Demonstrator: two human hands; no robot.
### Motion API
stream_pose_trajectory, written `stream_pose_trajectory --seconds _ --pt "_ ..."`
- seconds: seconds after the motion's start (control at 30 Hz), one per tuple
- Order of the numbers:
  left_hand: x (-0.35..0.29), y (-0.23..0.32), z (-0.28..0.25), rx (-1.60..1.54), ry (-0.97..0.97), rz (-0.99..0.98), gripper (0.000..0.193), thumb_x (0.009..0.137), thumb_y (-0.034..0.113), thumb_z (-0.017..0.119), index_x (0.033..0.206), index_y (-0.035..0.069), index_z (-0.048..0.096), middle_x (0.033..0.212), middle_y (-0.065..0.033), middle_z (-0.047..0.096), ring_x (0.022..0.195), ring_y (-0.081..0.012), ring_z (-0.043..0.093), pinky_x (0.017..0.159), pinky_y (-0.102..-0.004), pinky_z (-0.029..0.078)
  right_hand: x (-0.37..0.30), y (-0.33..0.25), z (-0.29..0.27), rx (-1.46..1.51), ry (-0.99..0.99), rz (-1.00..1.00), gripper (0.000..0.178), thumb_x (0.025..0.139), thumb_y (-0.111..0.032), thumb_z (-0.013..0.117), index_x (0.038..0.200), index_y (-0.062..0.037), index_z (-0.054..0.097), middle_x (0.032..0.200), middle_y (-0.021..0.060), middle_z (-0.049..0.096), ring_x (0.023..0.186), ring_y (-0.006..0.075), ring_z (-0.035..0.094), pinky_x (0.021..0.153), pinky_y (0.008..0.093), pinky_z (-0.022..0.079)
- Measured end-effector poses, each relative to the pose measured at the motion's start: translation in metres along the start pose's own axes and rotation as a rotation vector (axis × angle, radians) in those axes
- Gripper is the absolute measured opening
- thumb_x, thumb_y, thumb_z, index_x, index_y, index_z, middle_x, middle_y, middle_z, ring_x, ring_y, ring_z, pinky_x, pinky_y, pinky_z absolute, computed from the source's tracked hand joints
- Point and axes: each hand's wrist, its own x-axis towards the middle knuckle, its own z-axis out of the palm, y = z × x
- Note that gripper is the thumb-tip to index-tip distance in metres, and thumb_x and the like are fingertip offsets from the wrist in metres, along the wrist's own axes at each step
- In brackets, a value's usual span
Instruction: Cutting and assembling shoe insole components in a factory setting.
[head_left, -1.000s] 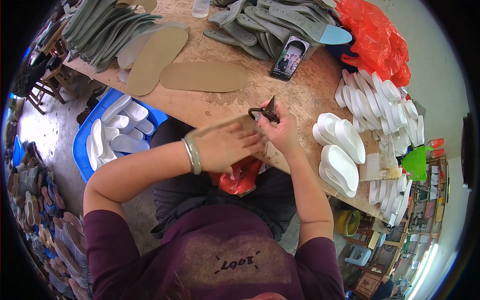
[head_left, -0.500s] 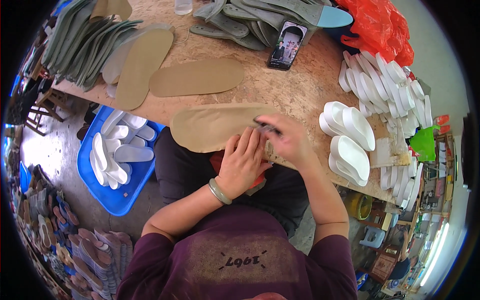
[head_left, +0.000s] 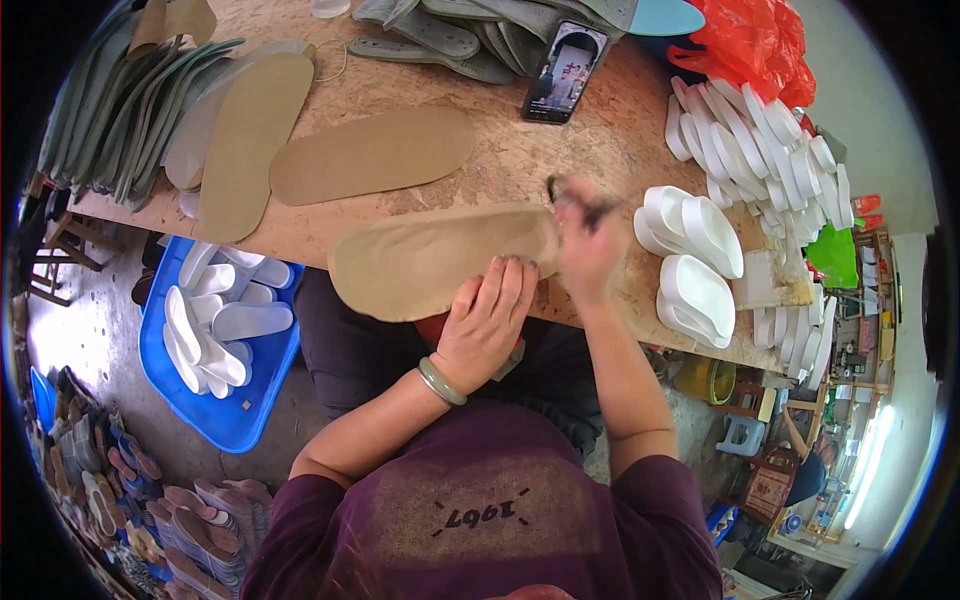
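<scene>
A tan, insole-shaped sheet (head_left: 430, 255), lightly wrinkled, lies along the near edge of the table with its left end overhanging. My left hand (head_left: 490, 315) holds its near edge toward the right end, fingers together on top and the thumb hidden. Just past the sheet's right tip is my right hand (head_left: 590, 245), smeared by motion and closed on a dark-handled tool (head_left: 598, 212) too blurred to name exactly. Two more tan sheets, one upright (head_left: 250, 145) and one lying crosswise (head_left: 375, 155), rest farther back.
White shoe soles (head_left: 700, 300) stand at the right, with a larger heap (head_left: 750, 140) behind. A phone (head_left: 565, 75) leans against grey insoles (head_left: 430, 40). More grey insoles (head_left: 110, 110) fill the back left. A blue tray (head_left: 240, 430) of white soles sits below the table.
My right hand has moved up and right, off the sheet's tip, with the tool. My left hand stays on the near edge. The whole view has shifted slightly.
</scene>
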Motion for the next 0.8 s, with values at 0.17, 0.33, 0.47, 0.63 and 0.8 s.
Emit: stream_pose_trajectory --seconds 0.17,0.33,0.47,0.63,0.8 --pt "-0.003 0.000 -0.002 -0.037 -0.025 -0.007 0.050 0.084 0.018 0.049 0.132 0.005 0.052 0.128 -0.0100 0.053 0.122 -0.0234 0.050 0.101 -0.0355 0.036 0.018 -0.016 -0.037 0.341 -0.107 0.205 0.023 0.087 0.002 0.062 0.109 -0.0006 0.066 0.086 0.0086 0.068 0.078 0.0154 0.066 0.069 0.0272 0.052" --pt "-0.006 0.002 0.001 -0.077 -0.002 -0.022 0.048 0.084 0.019 0.049 0.130 0.005 0.054 0.129 -0.0103 0.053 0.123 -0.0240 0.050 0.102 -0.0363 0.036 0.018 -0.024 -0.038 0.080 -0.746 -0.463 0.041 0.067 0.014 0.062 0.104 -0.0024 0.067 0.084 0.0105 0.066 0.074 0.0240 0.066 0.065 0.0315 0.053" --pt "-0.003 0.001 0.000 -0.073 -0.020 -0.001 0.047 0.084 0.019 0.048 0.129 0.005 0.055 0.128 -0.0099 0.053 0.122 -0.0233 0.050 0.102 -0.0362 0.036 0.013 -0.021 -0.023 -0.065 -0.575 -0.499 0.044 0.065 0.006 0.067 0.106 -0.0090 0.066 0.084 0.0103 0.064 0.076 0.0294 0.064 0.064 0.0341 0.054" --pt "0.000 0.001 0.000 -0.004 0.011 -0.005 0.048 0.084 0.020 0.049 0.130 0.006 0.054 0.127 -0.0088 0.053 0.122 -0.0217 0.050 0.100 -0.0354 0.037 0.005 -0.011 -0.010 0.190 -0.170 0.014 0.030 0.083 0.002 0.064 0.112 -0.0063 0.065 0.083 0.0070 0.066 0.070 0.0182 0.064 0.063 0.0279 0.053" --pt "-0.001 0.004 0.000 -0.028 0.003 -0.016 0.048 0.084 0.020 0.049 0.130 0.007 0.054 0.127 -0.0084 0.053 0.122 -0.0213 0.049 0.100 -0.0351 0.037 0.014 -0.012 -0.030 0.500 -0.020 0.387 0.025 0.094 -0.005 0.060 0.117 0.0034 0.060 0.081 0.0065 0.063 0.072 0.0125 0.061 0.068 0.0265 0.052"
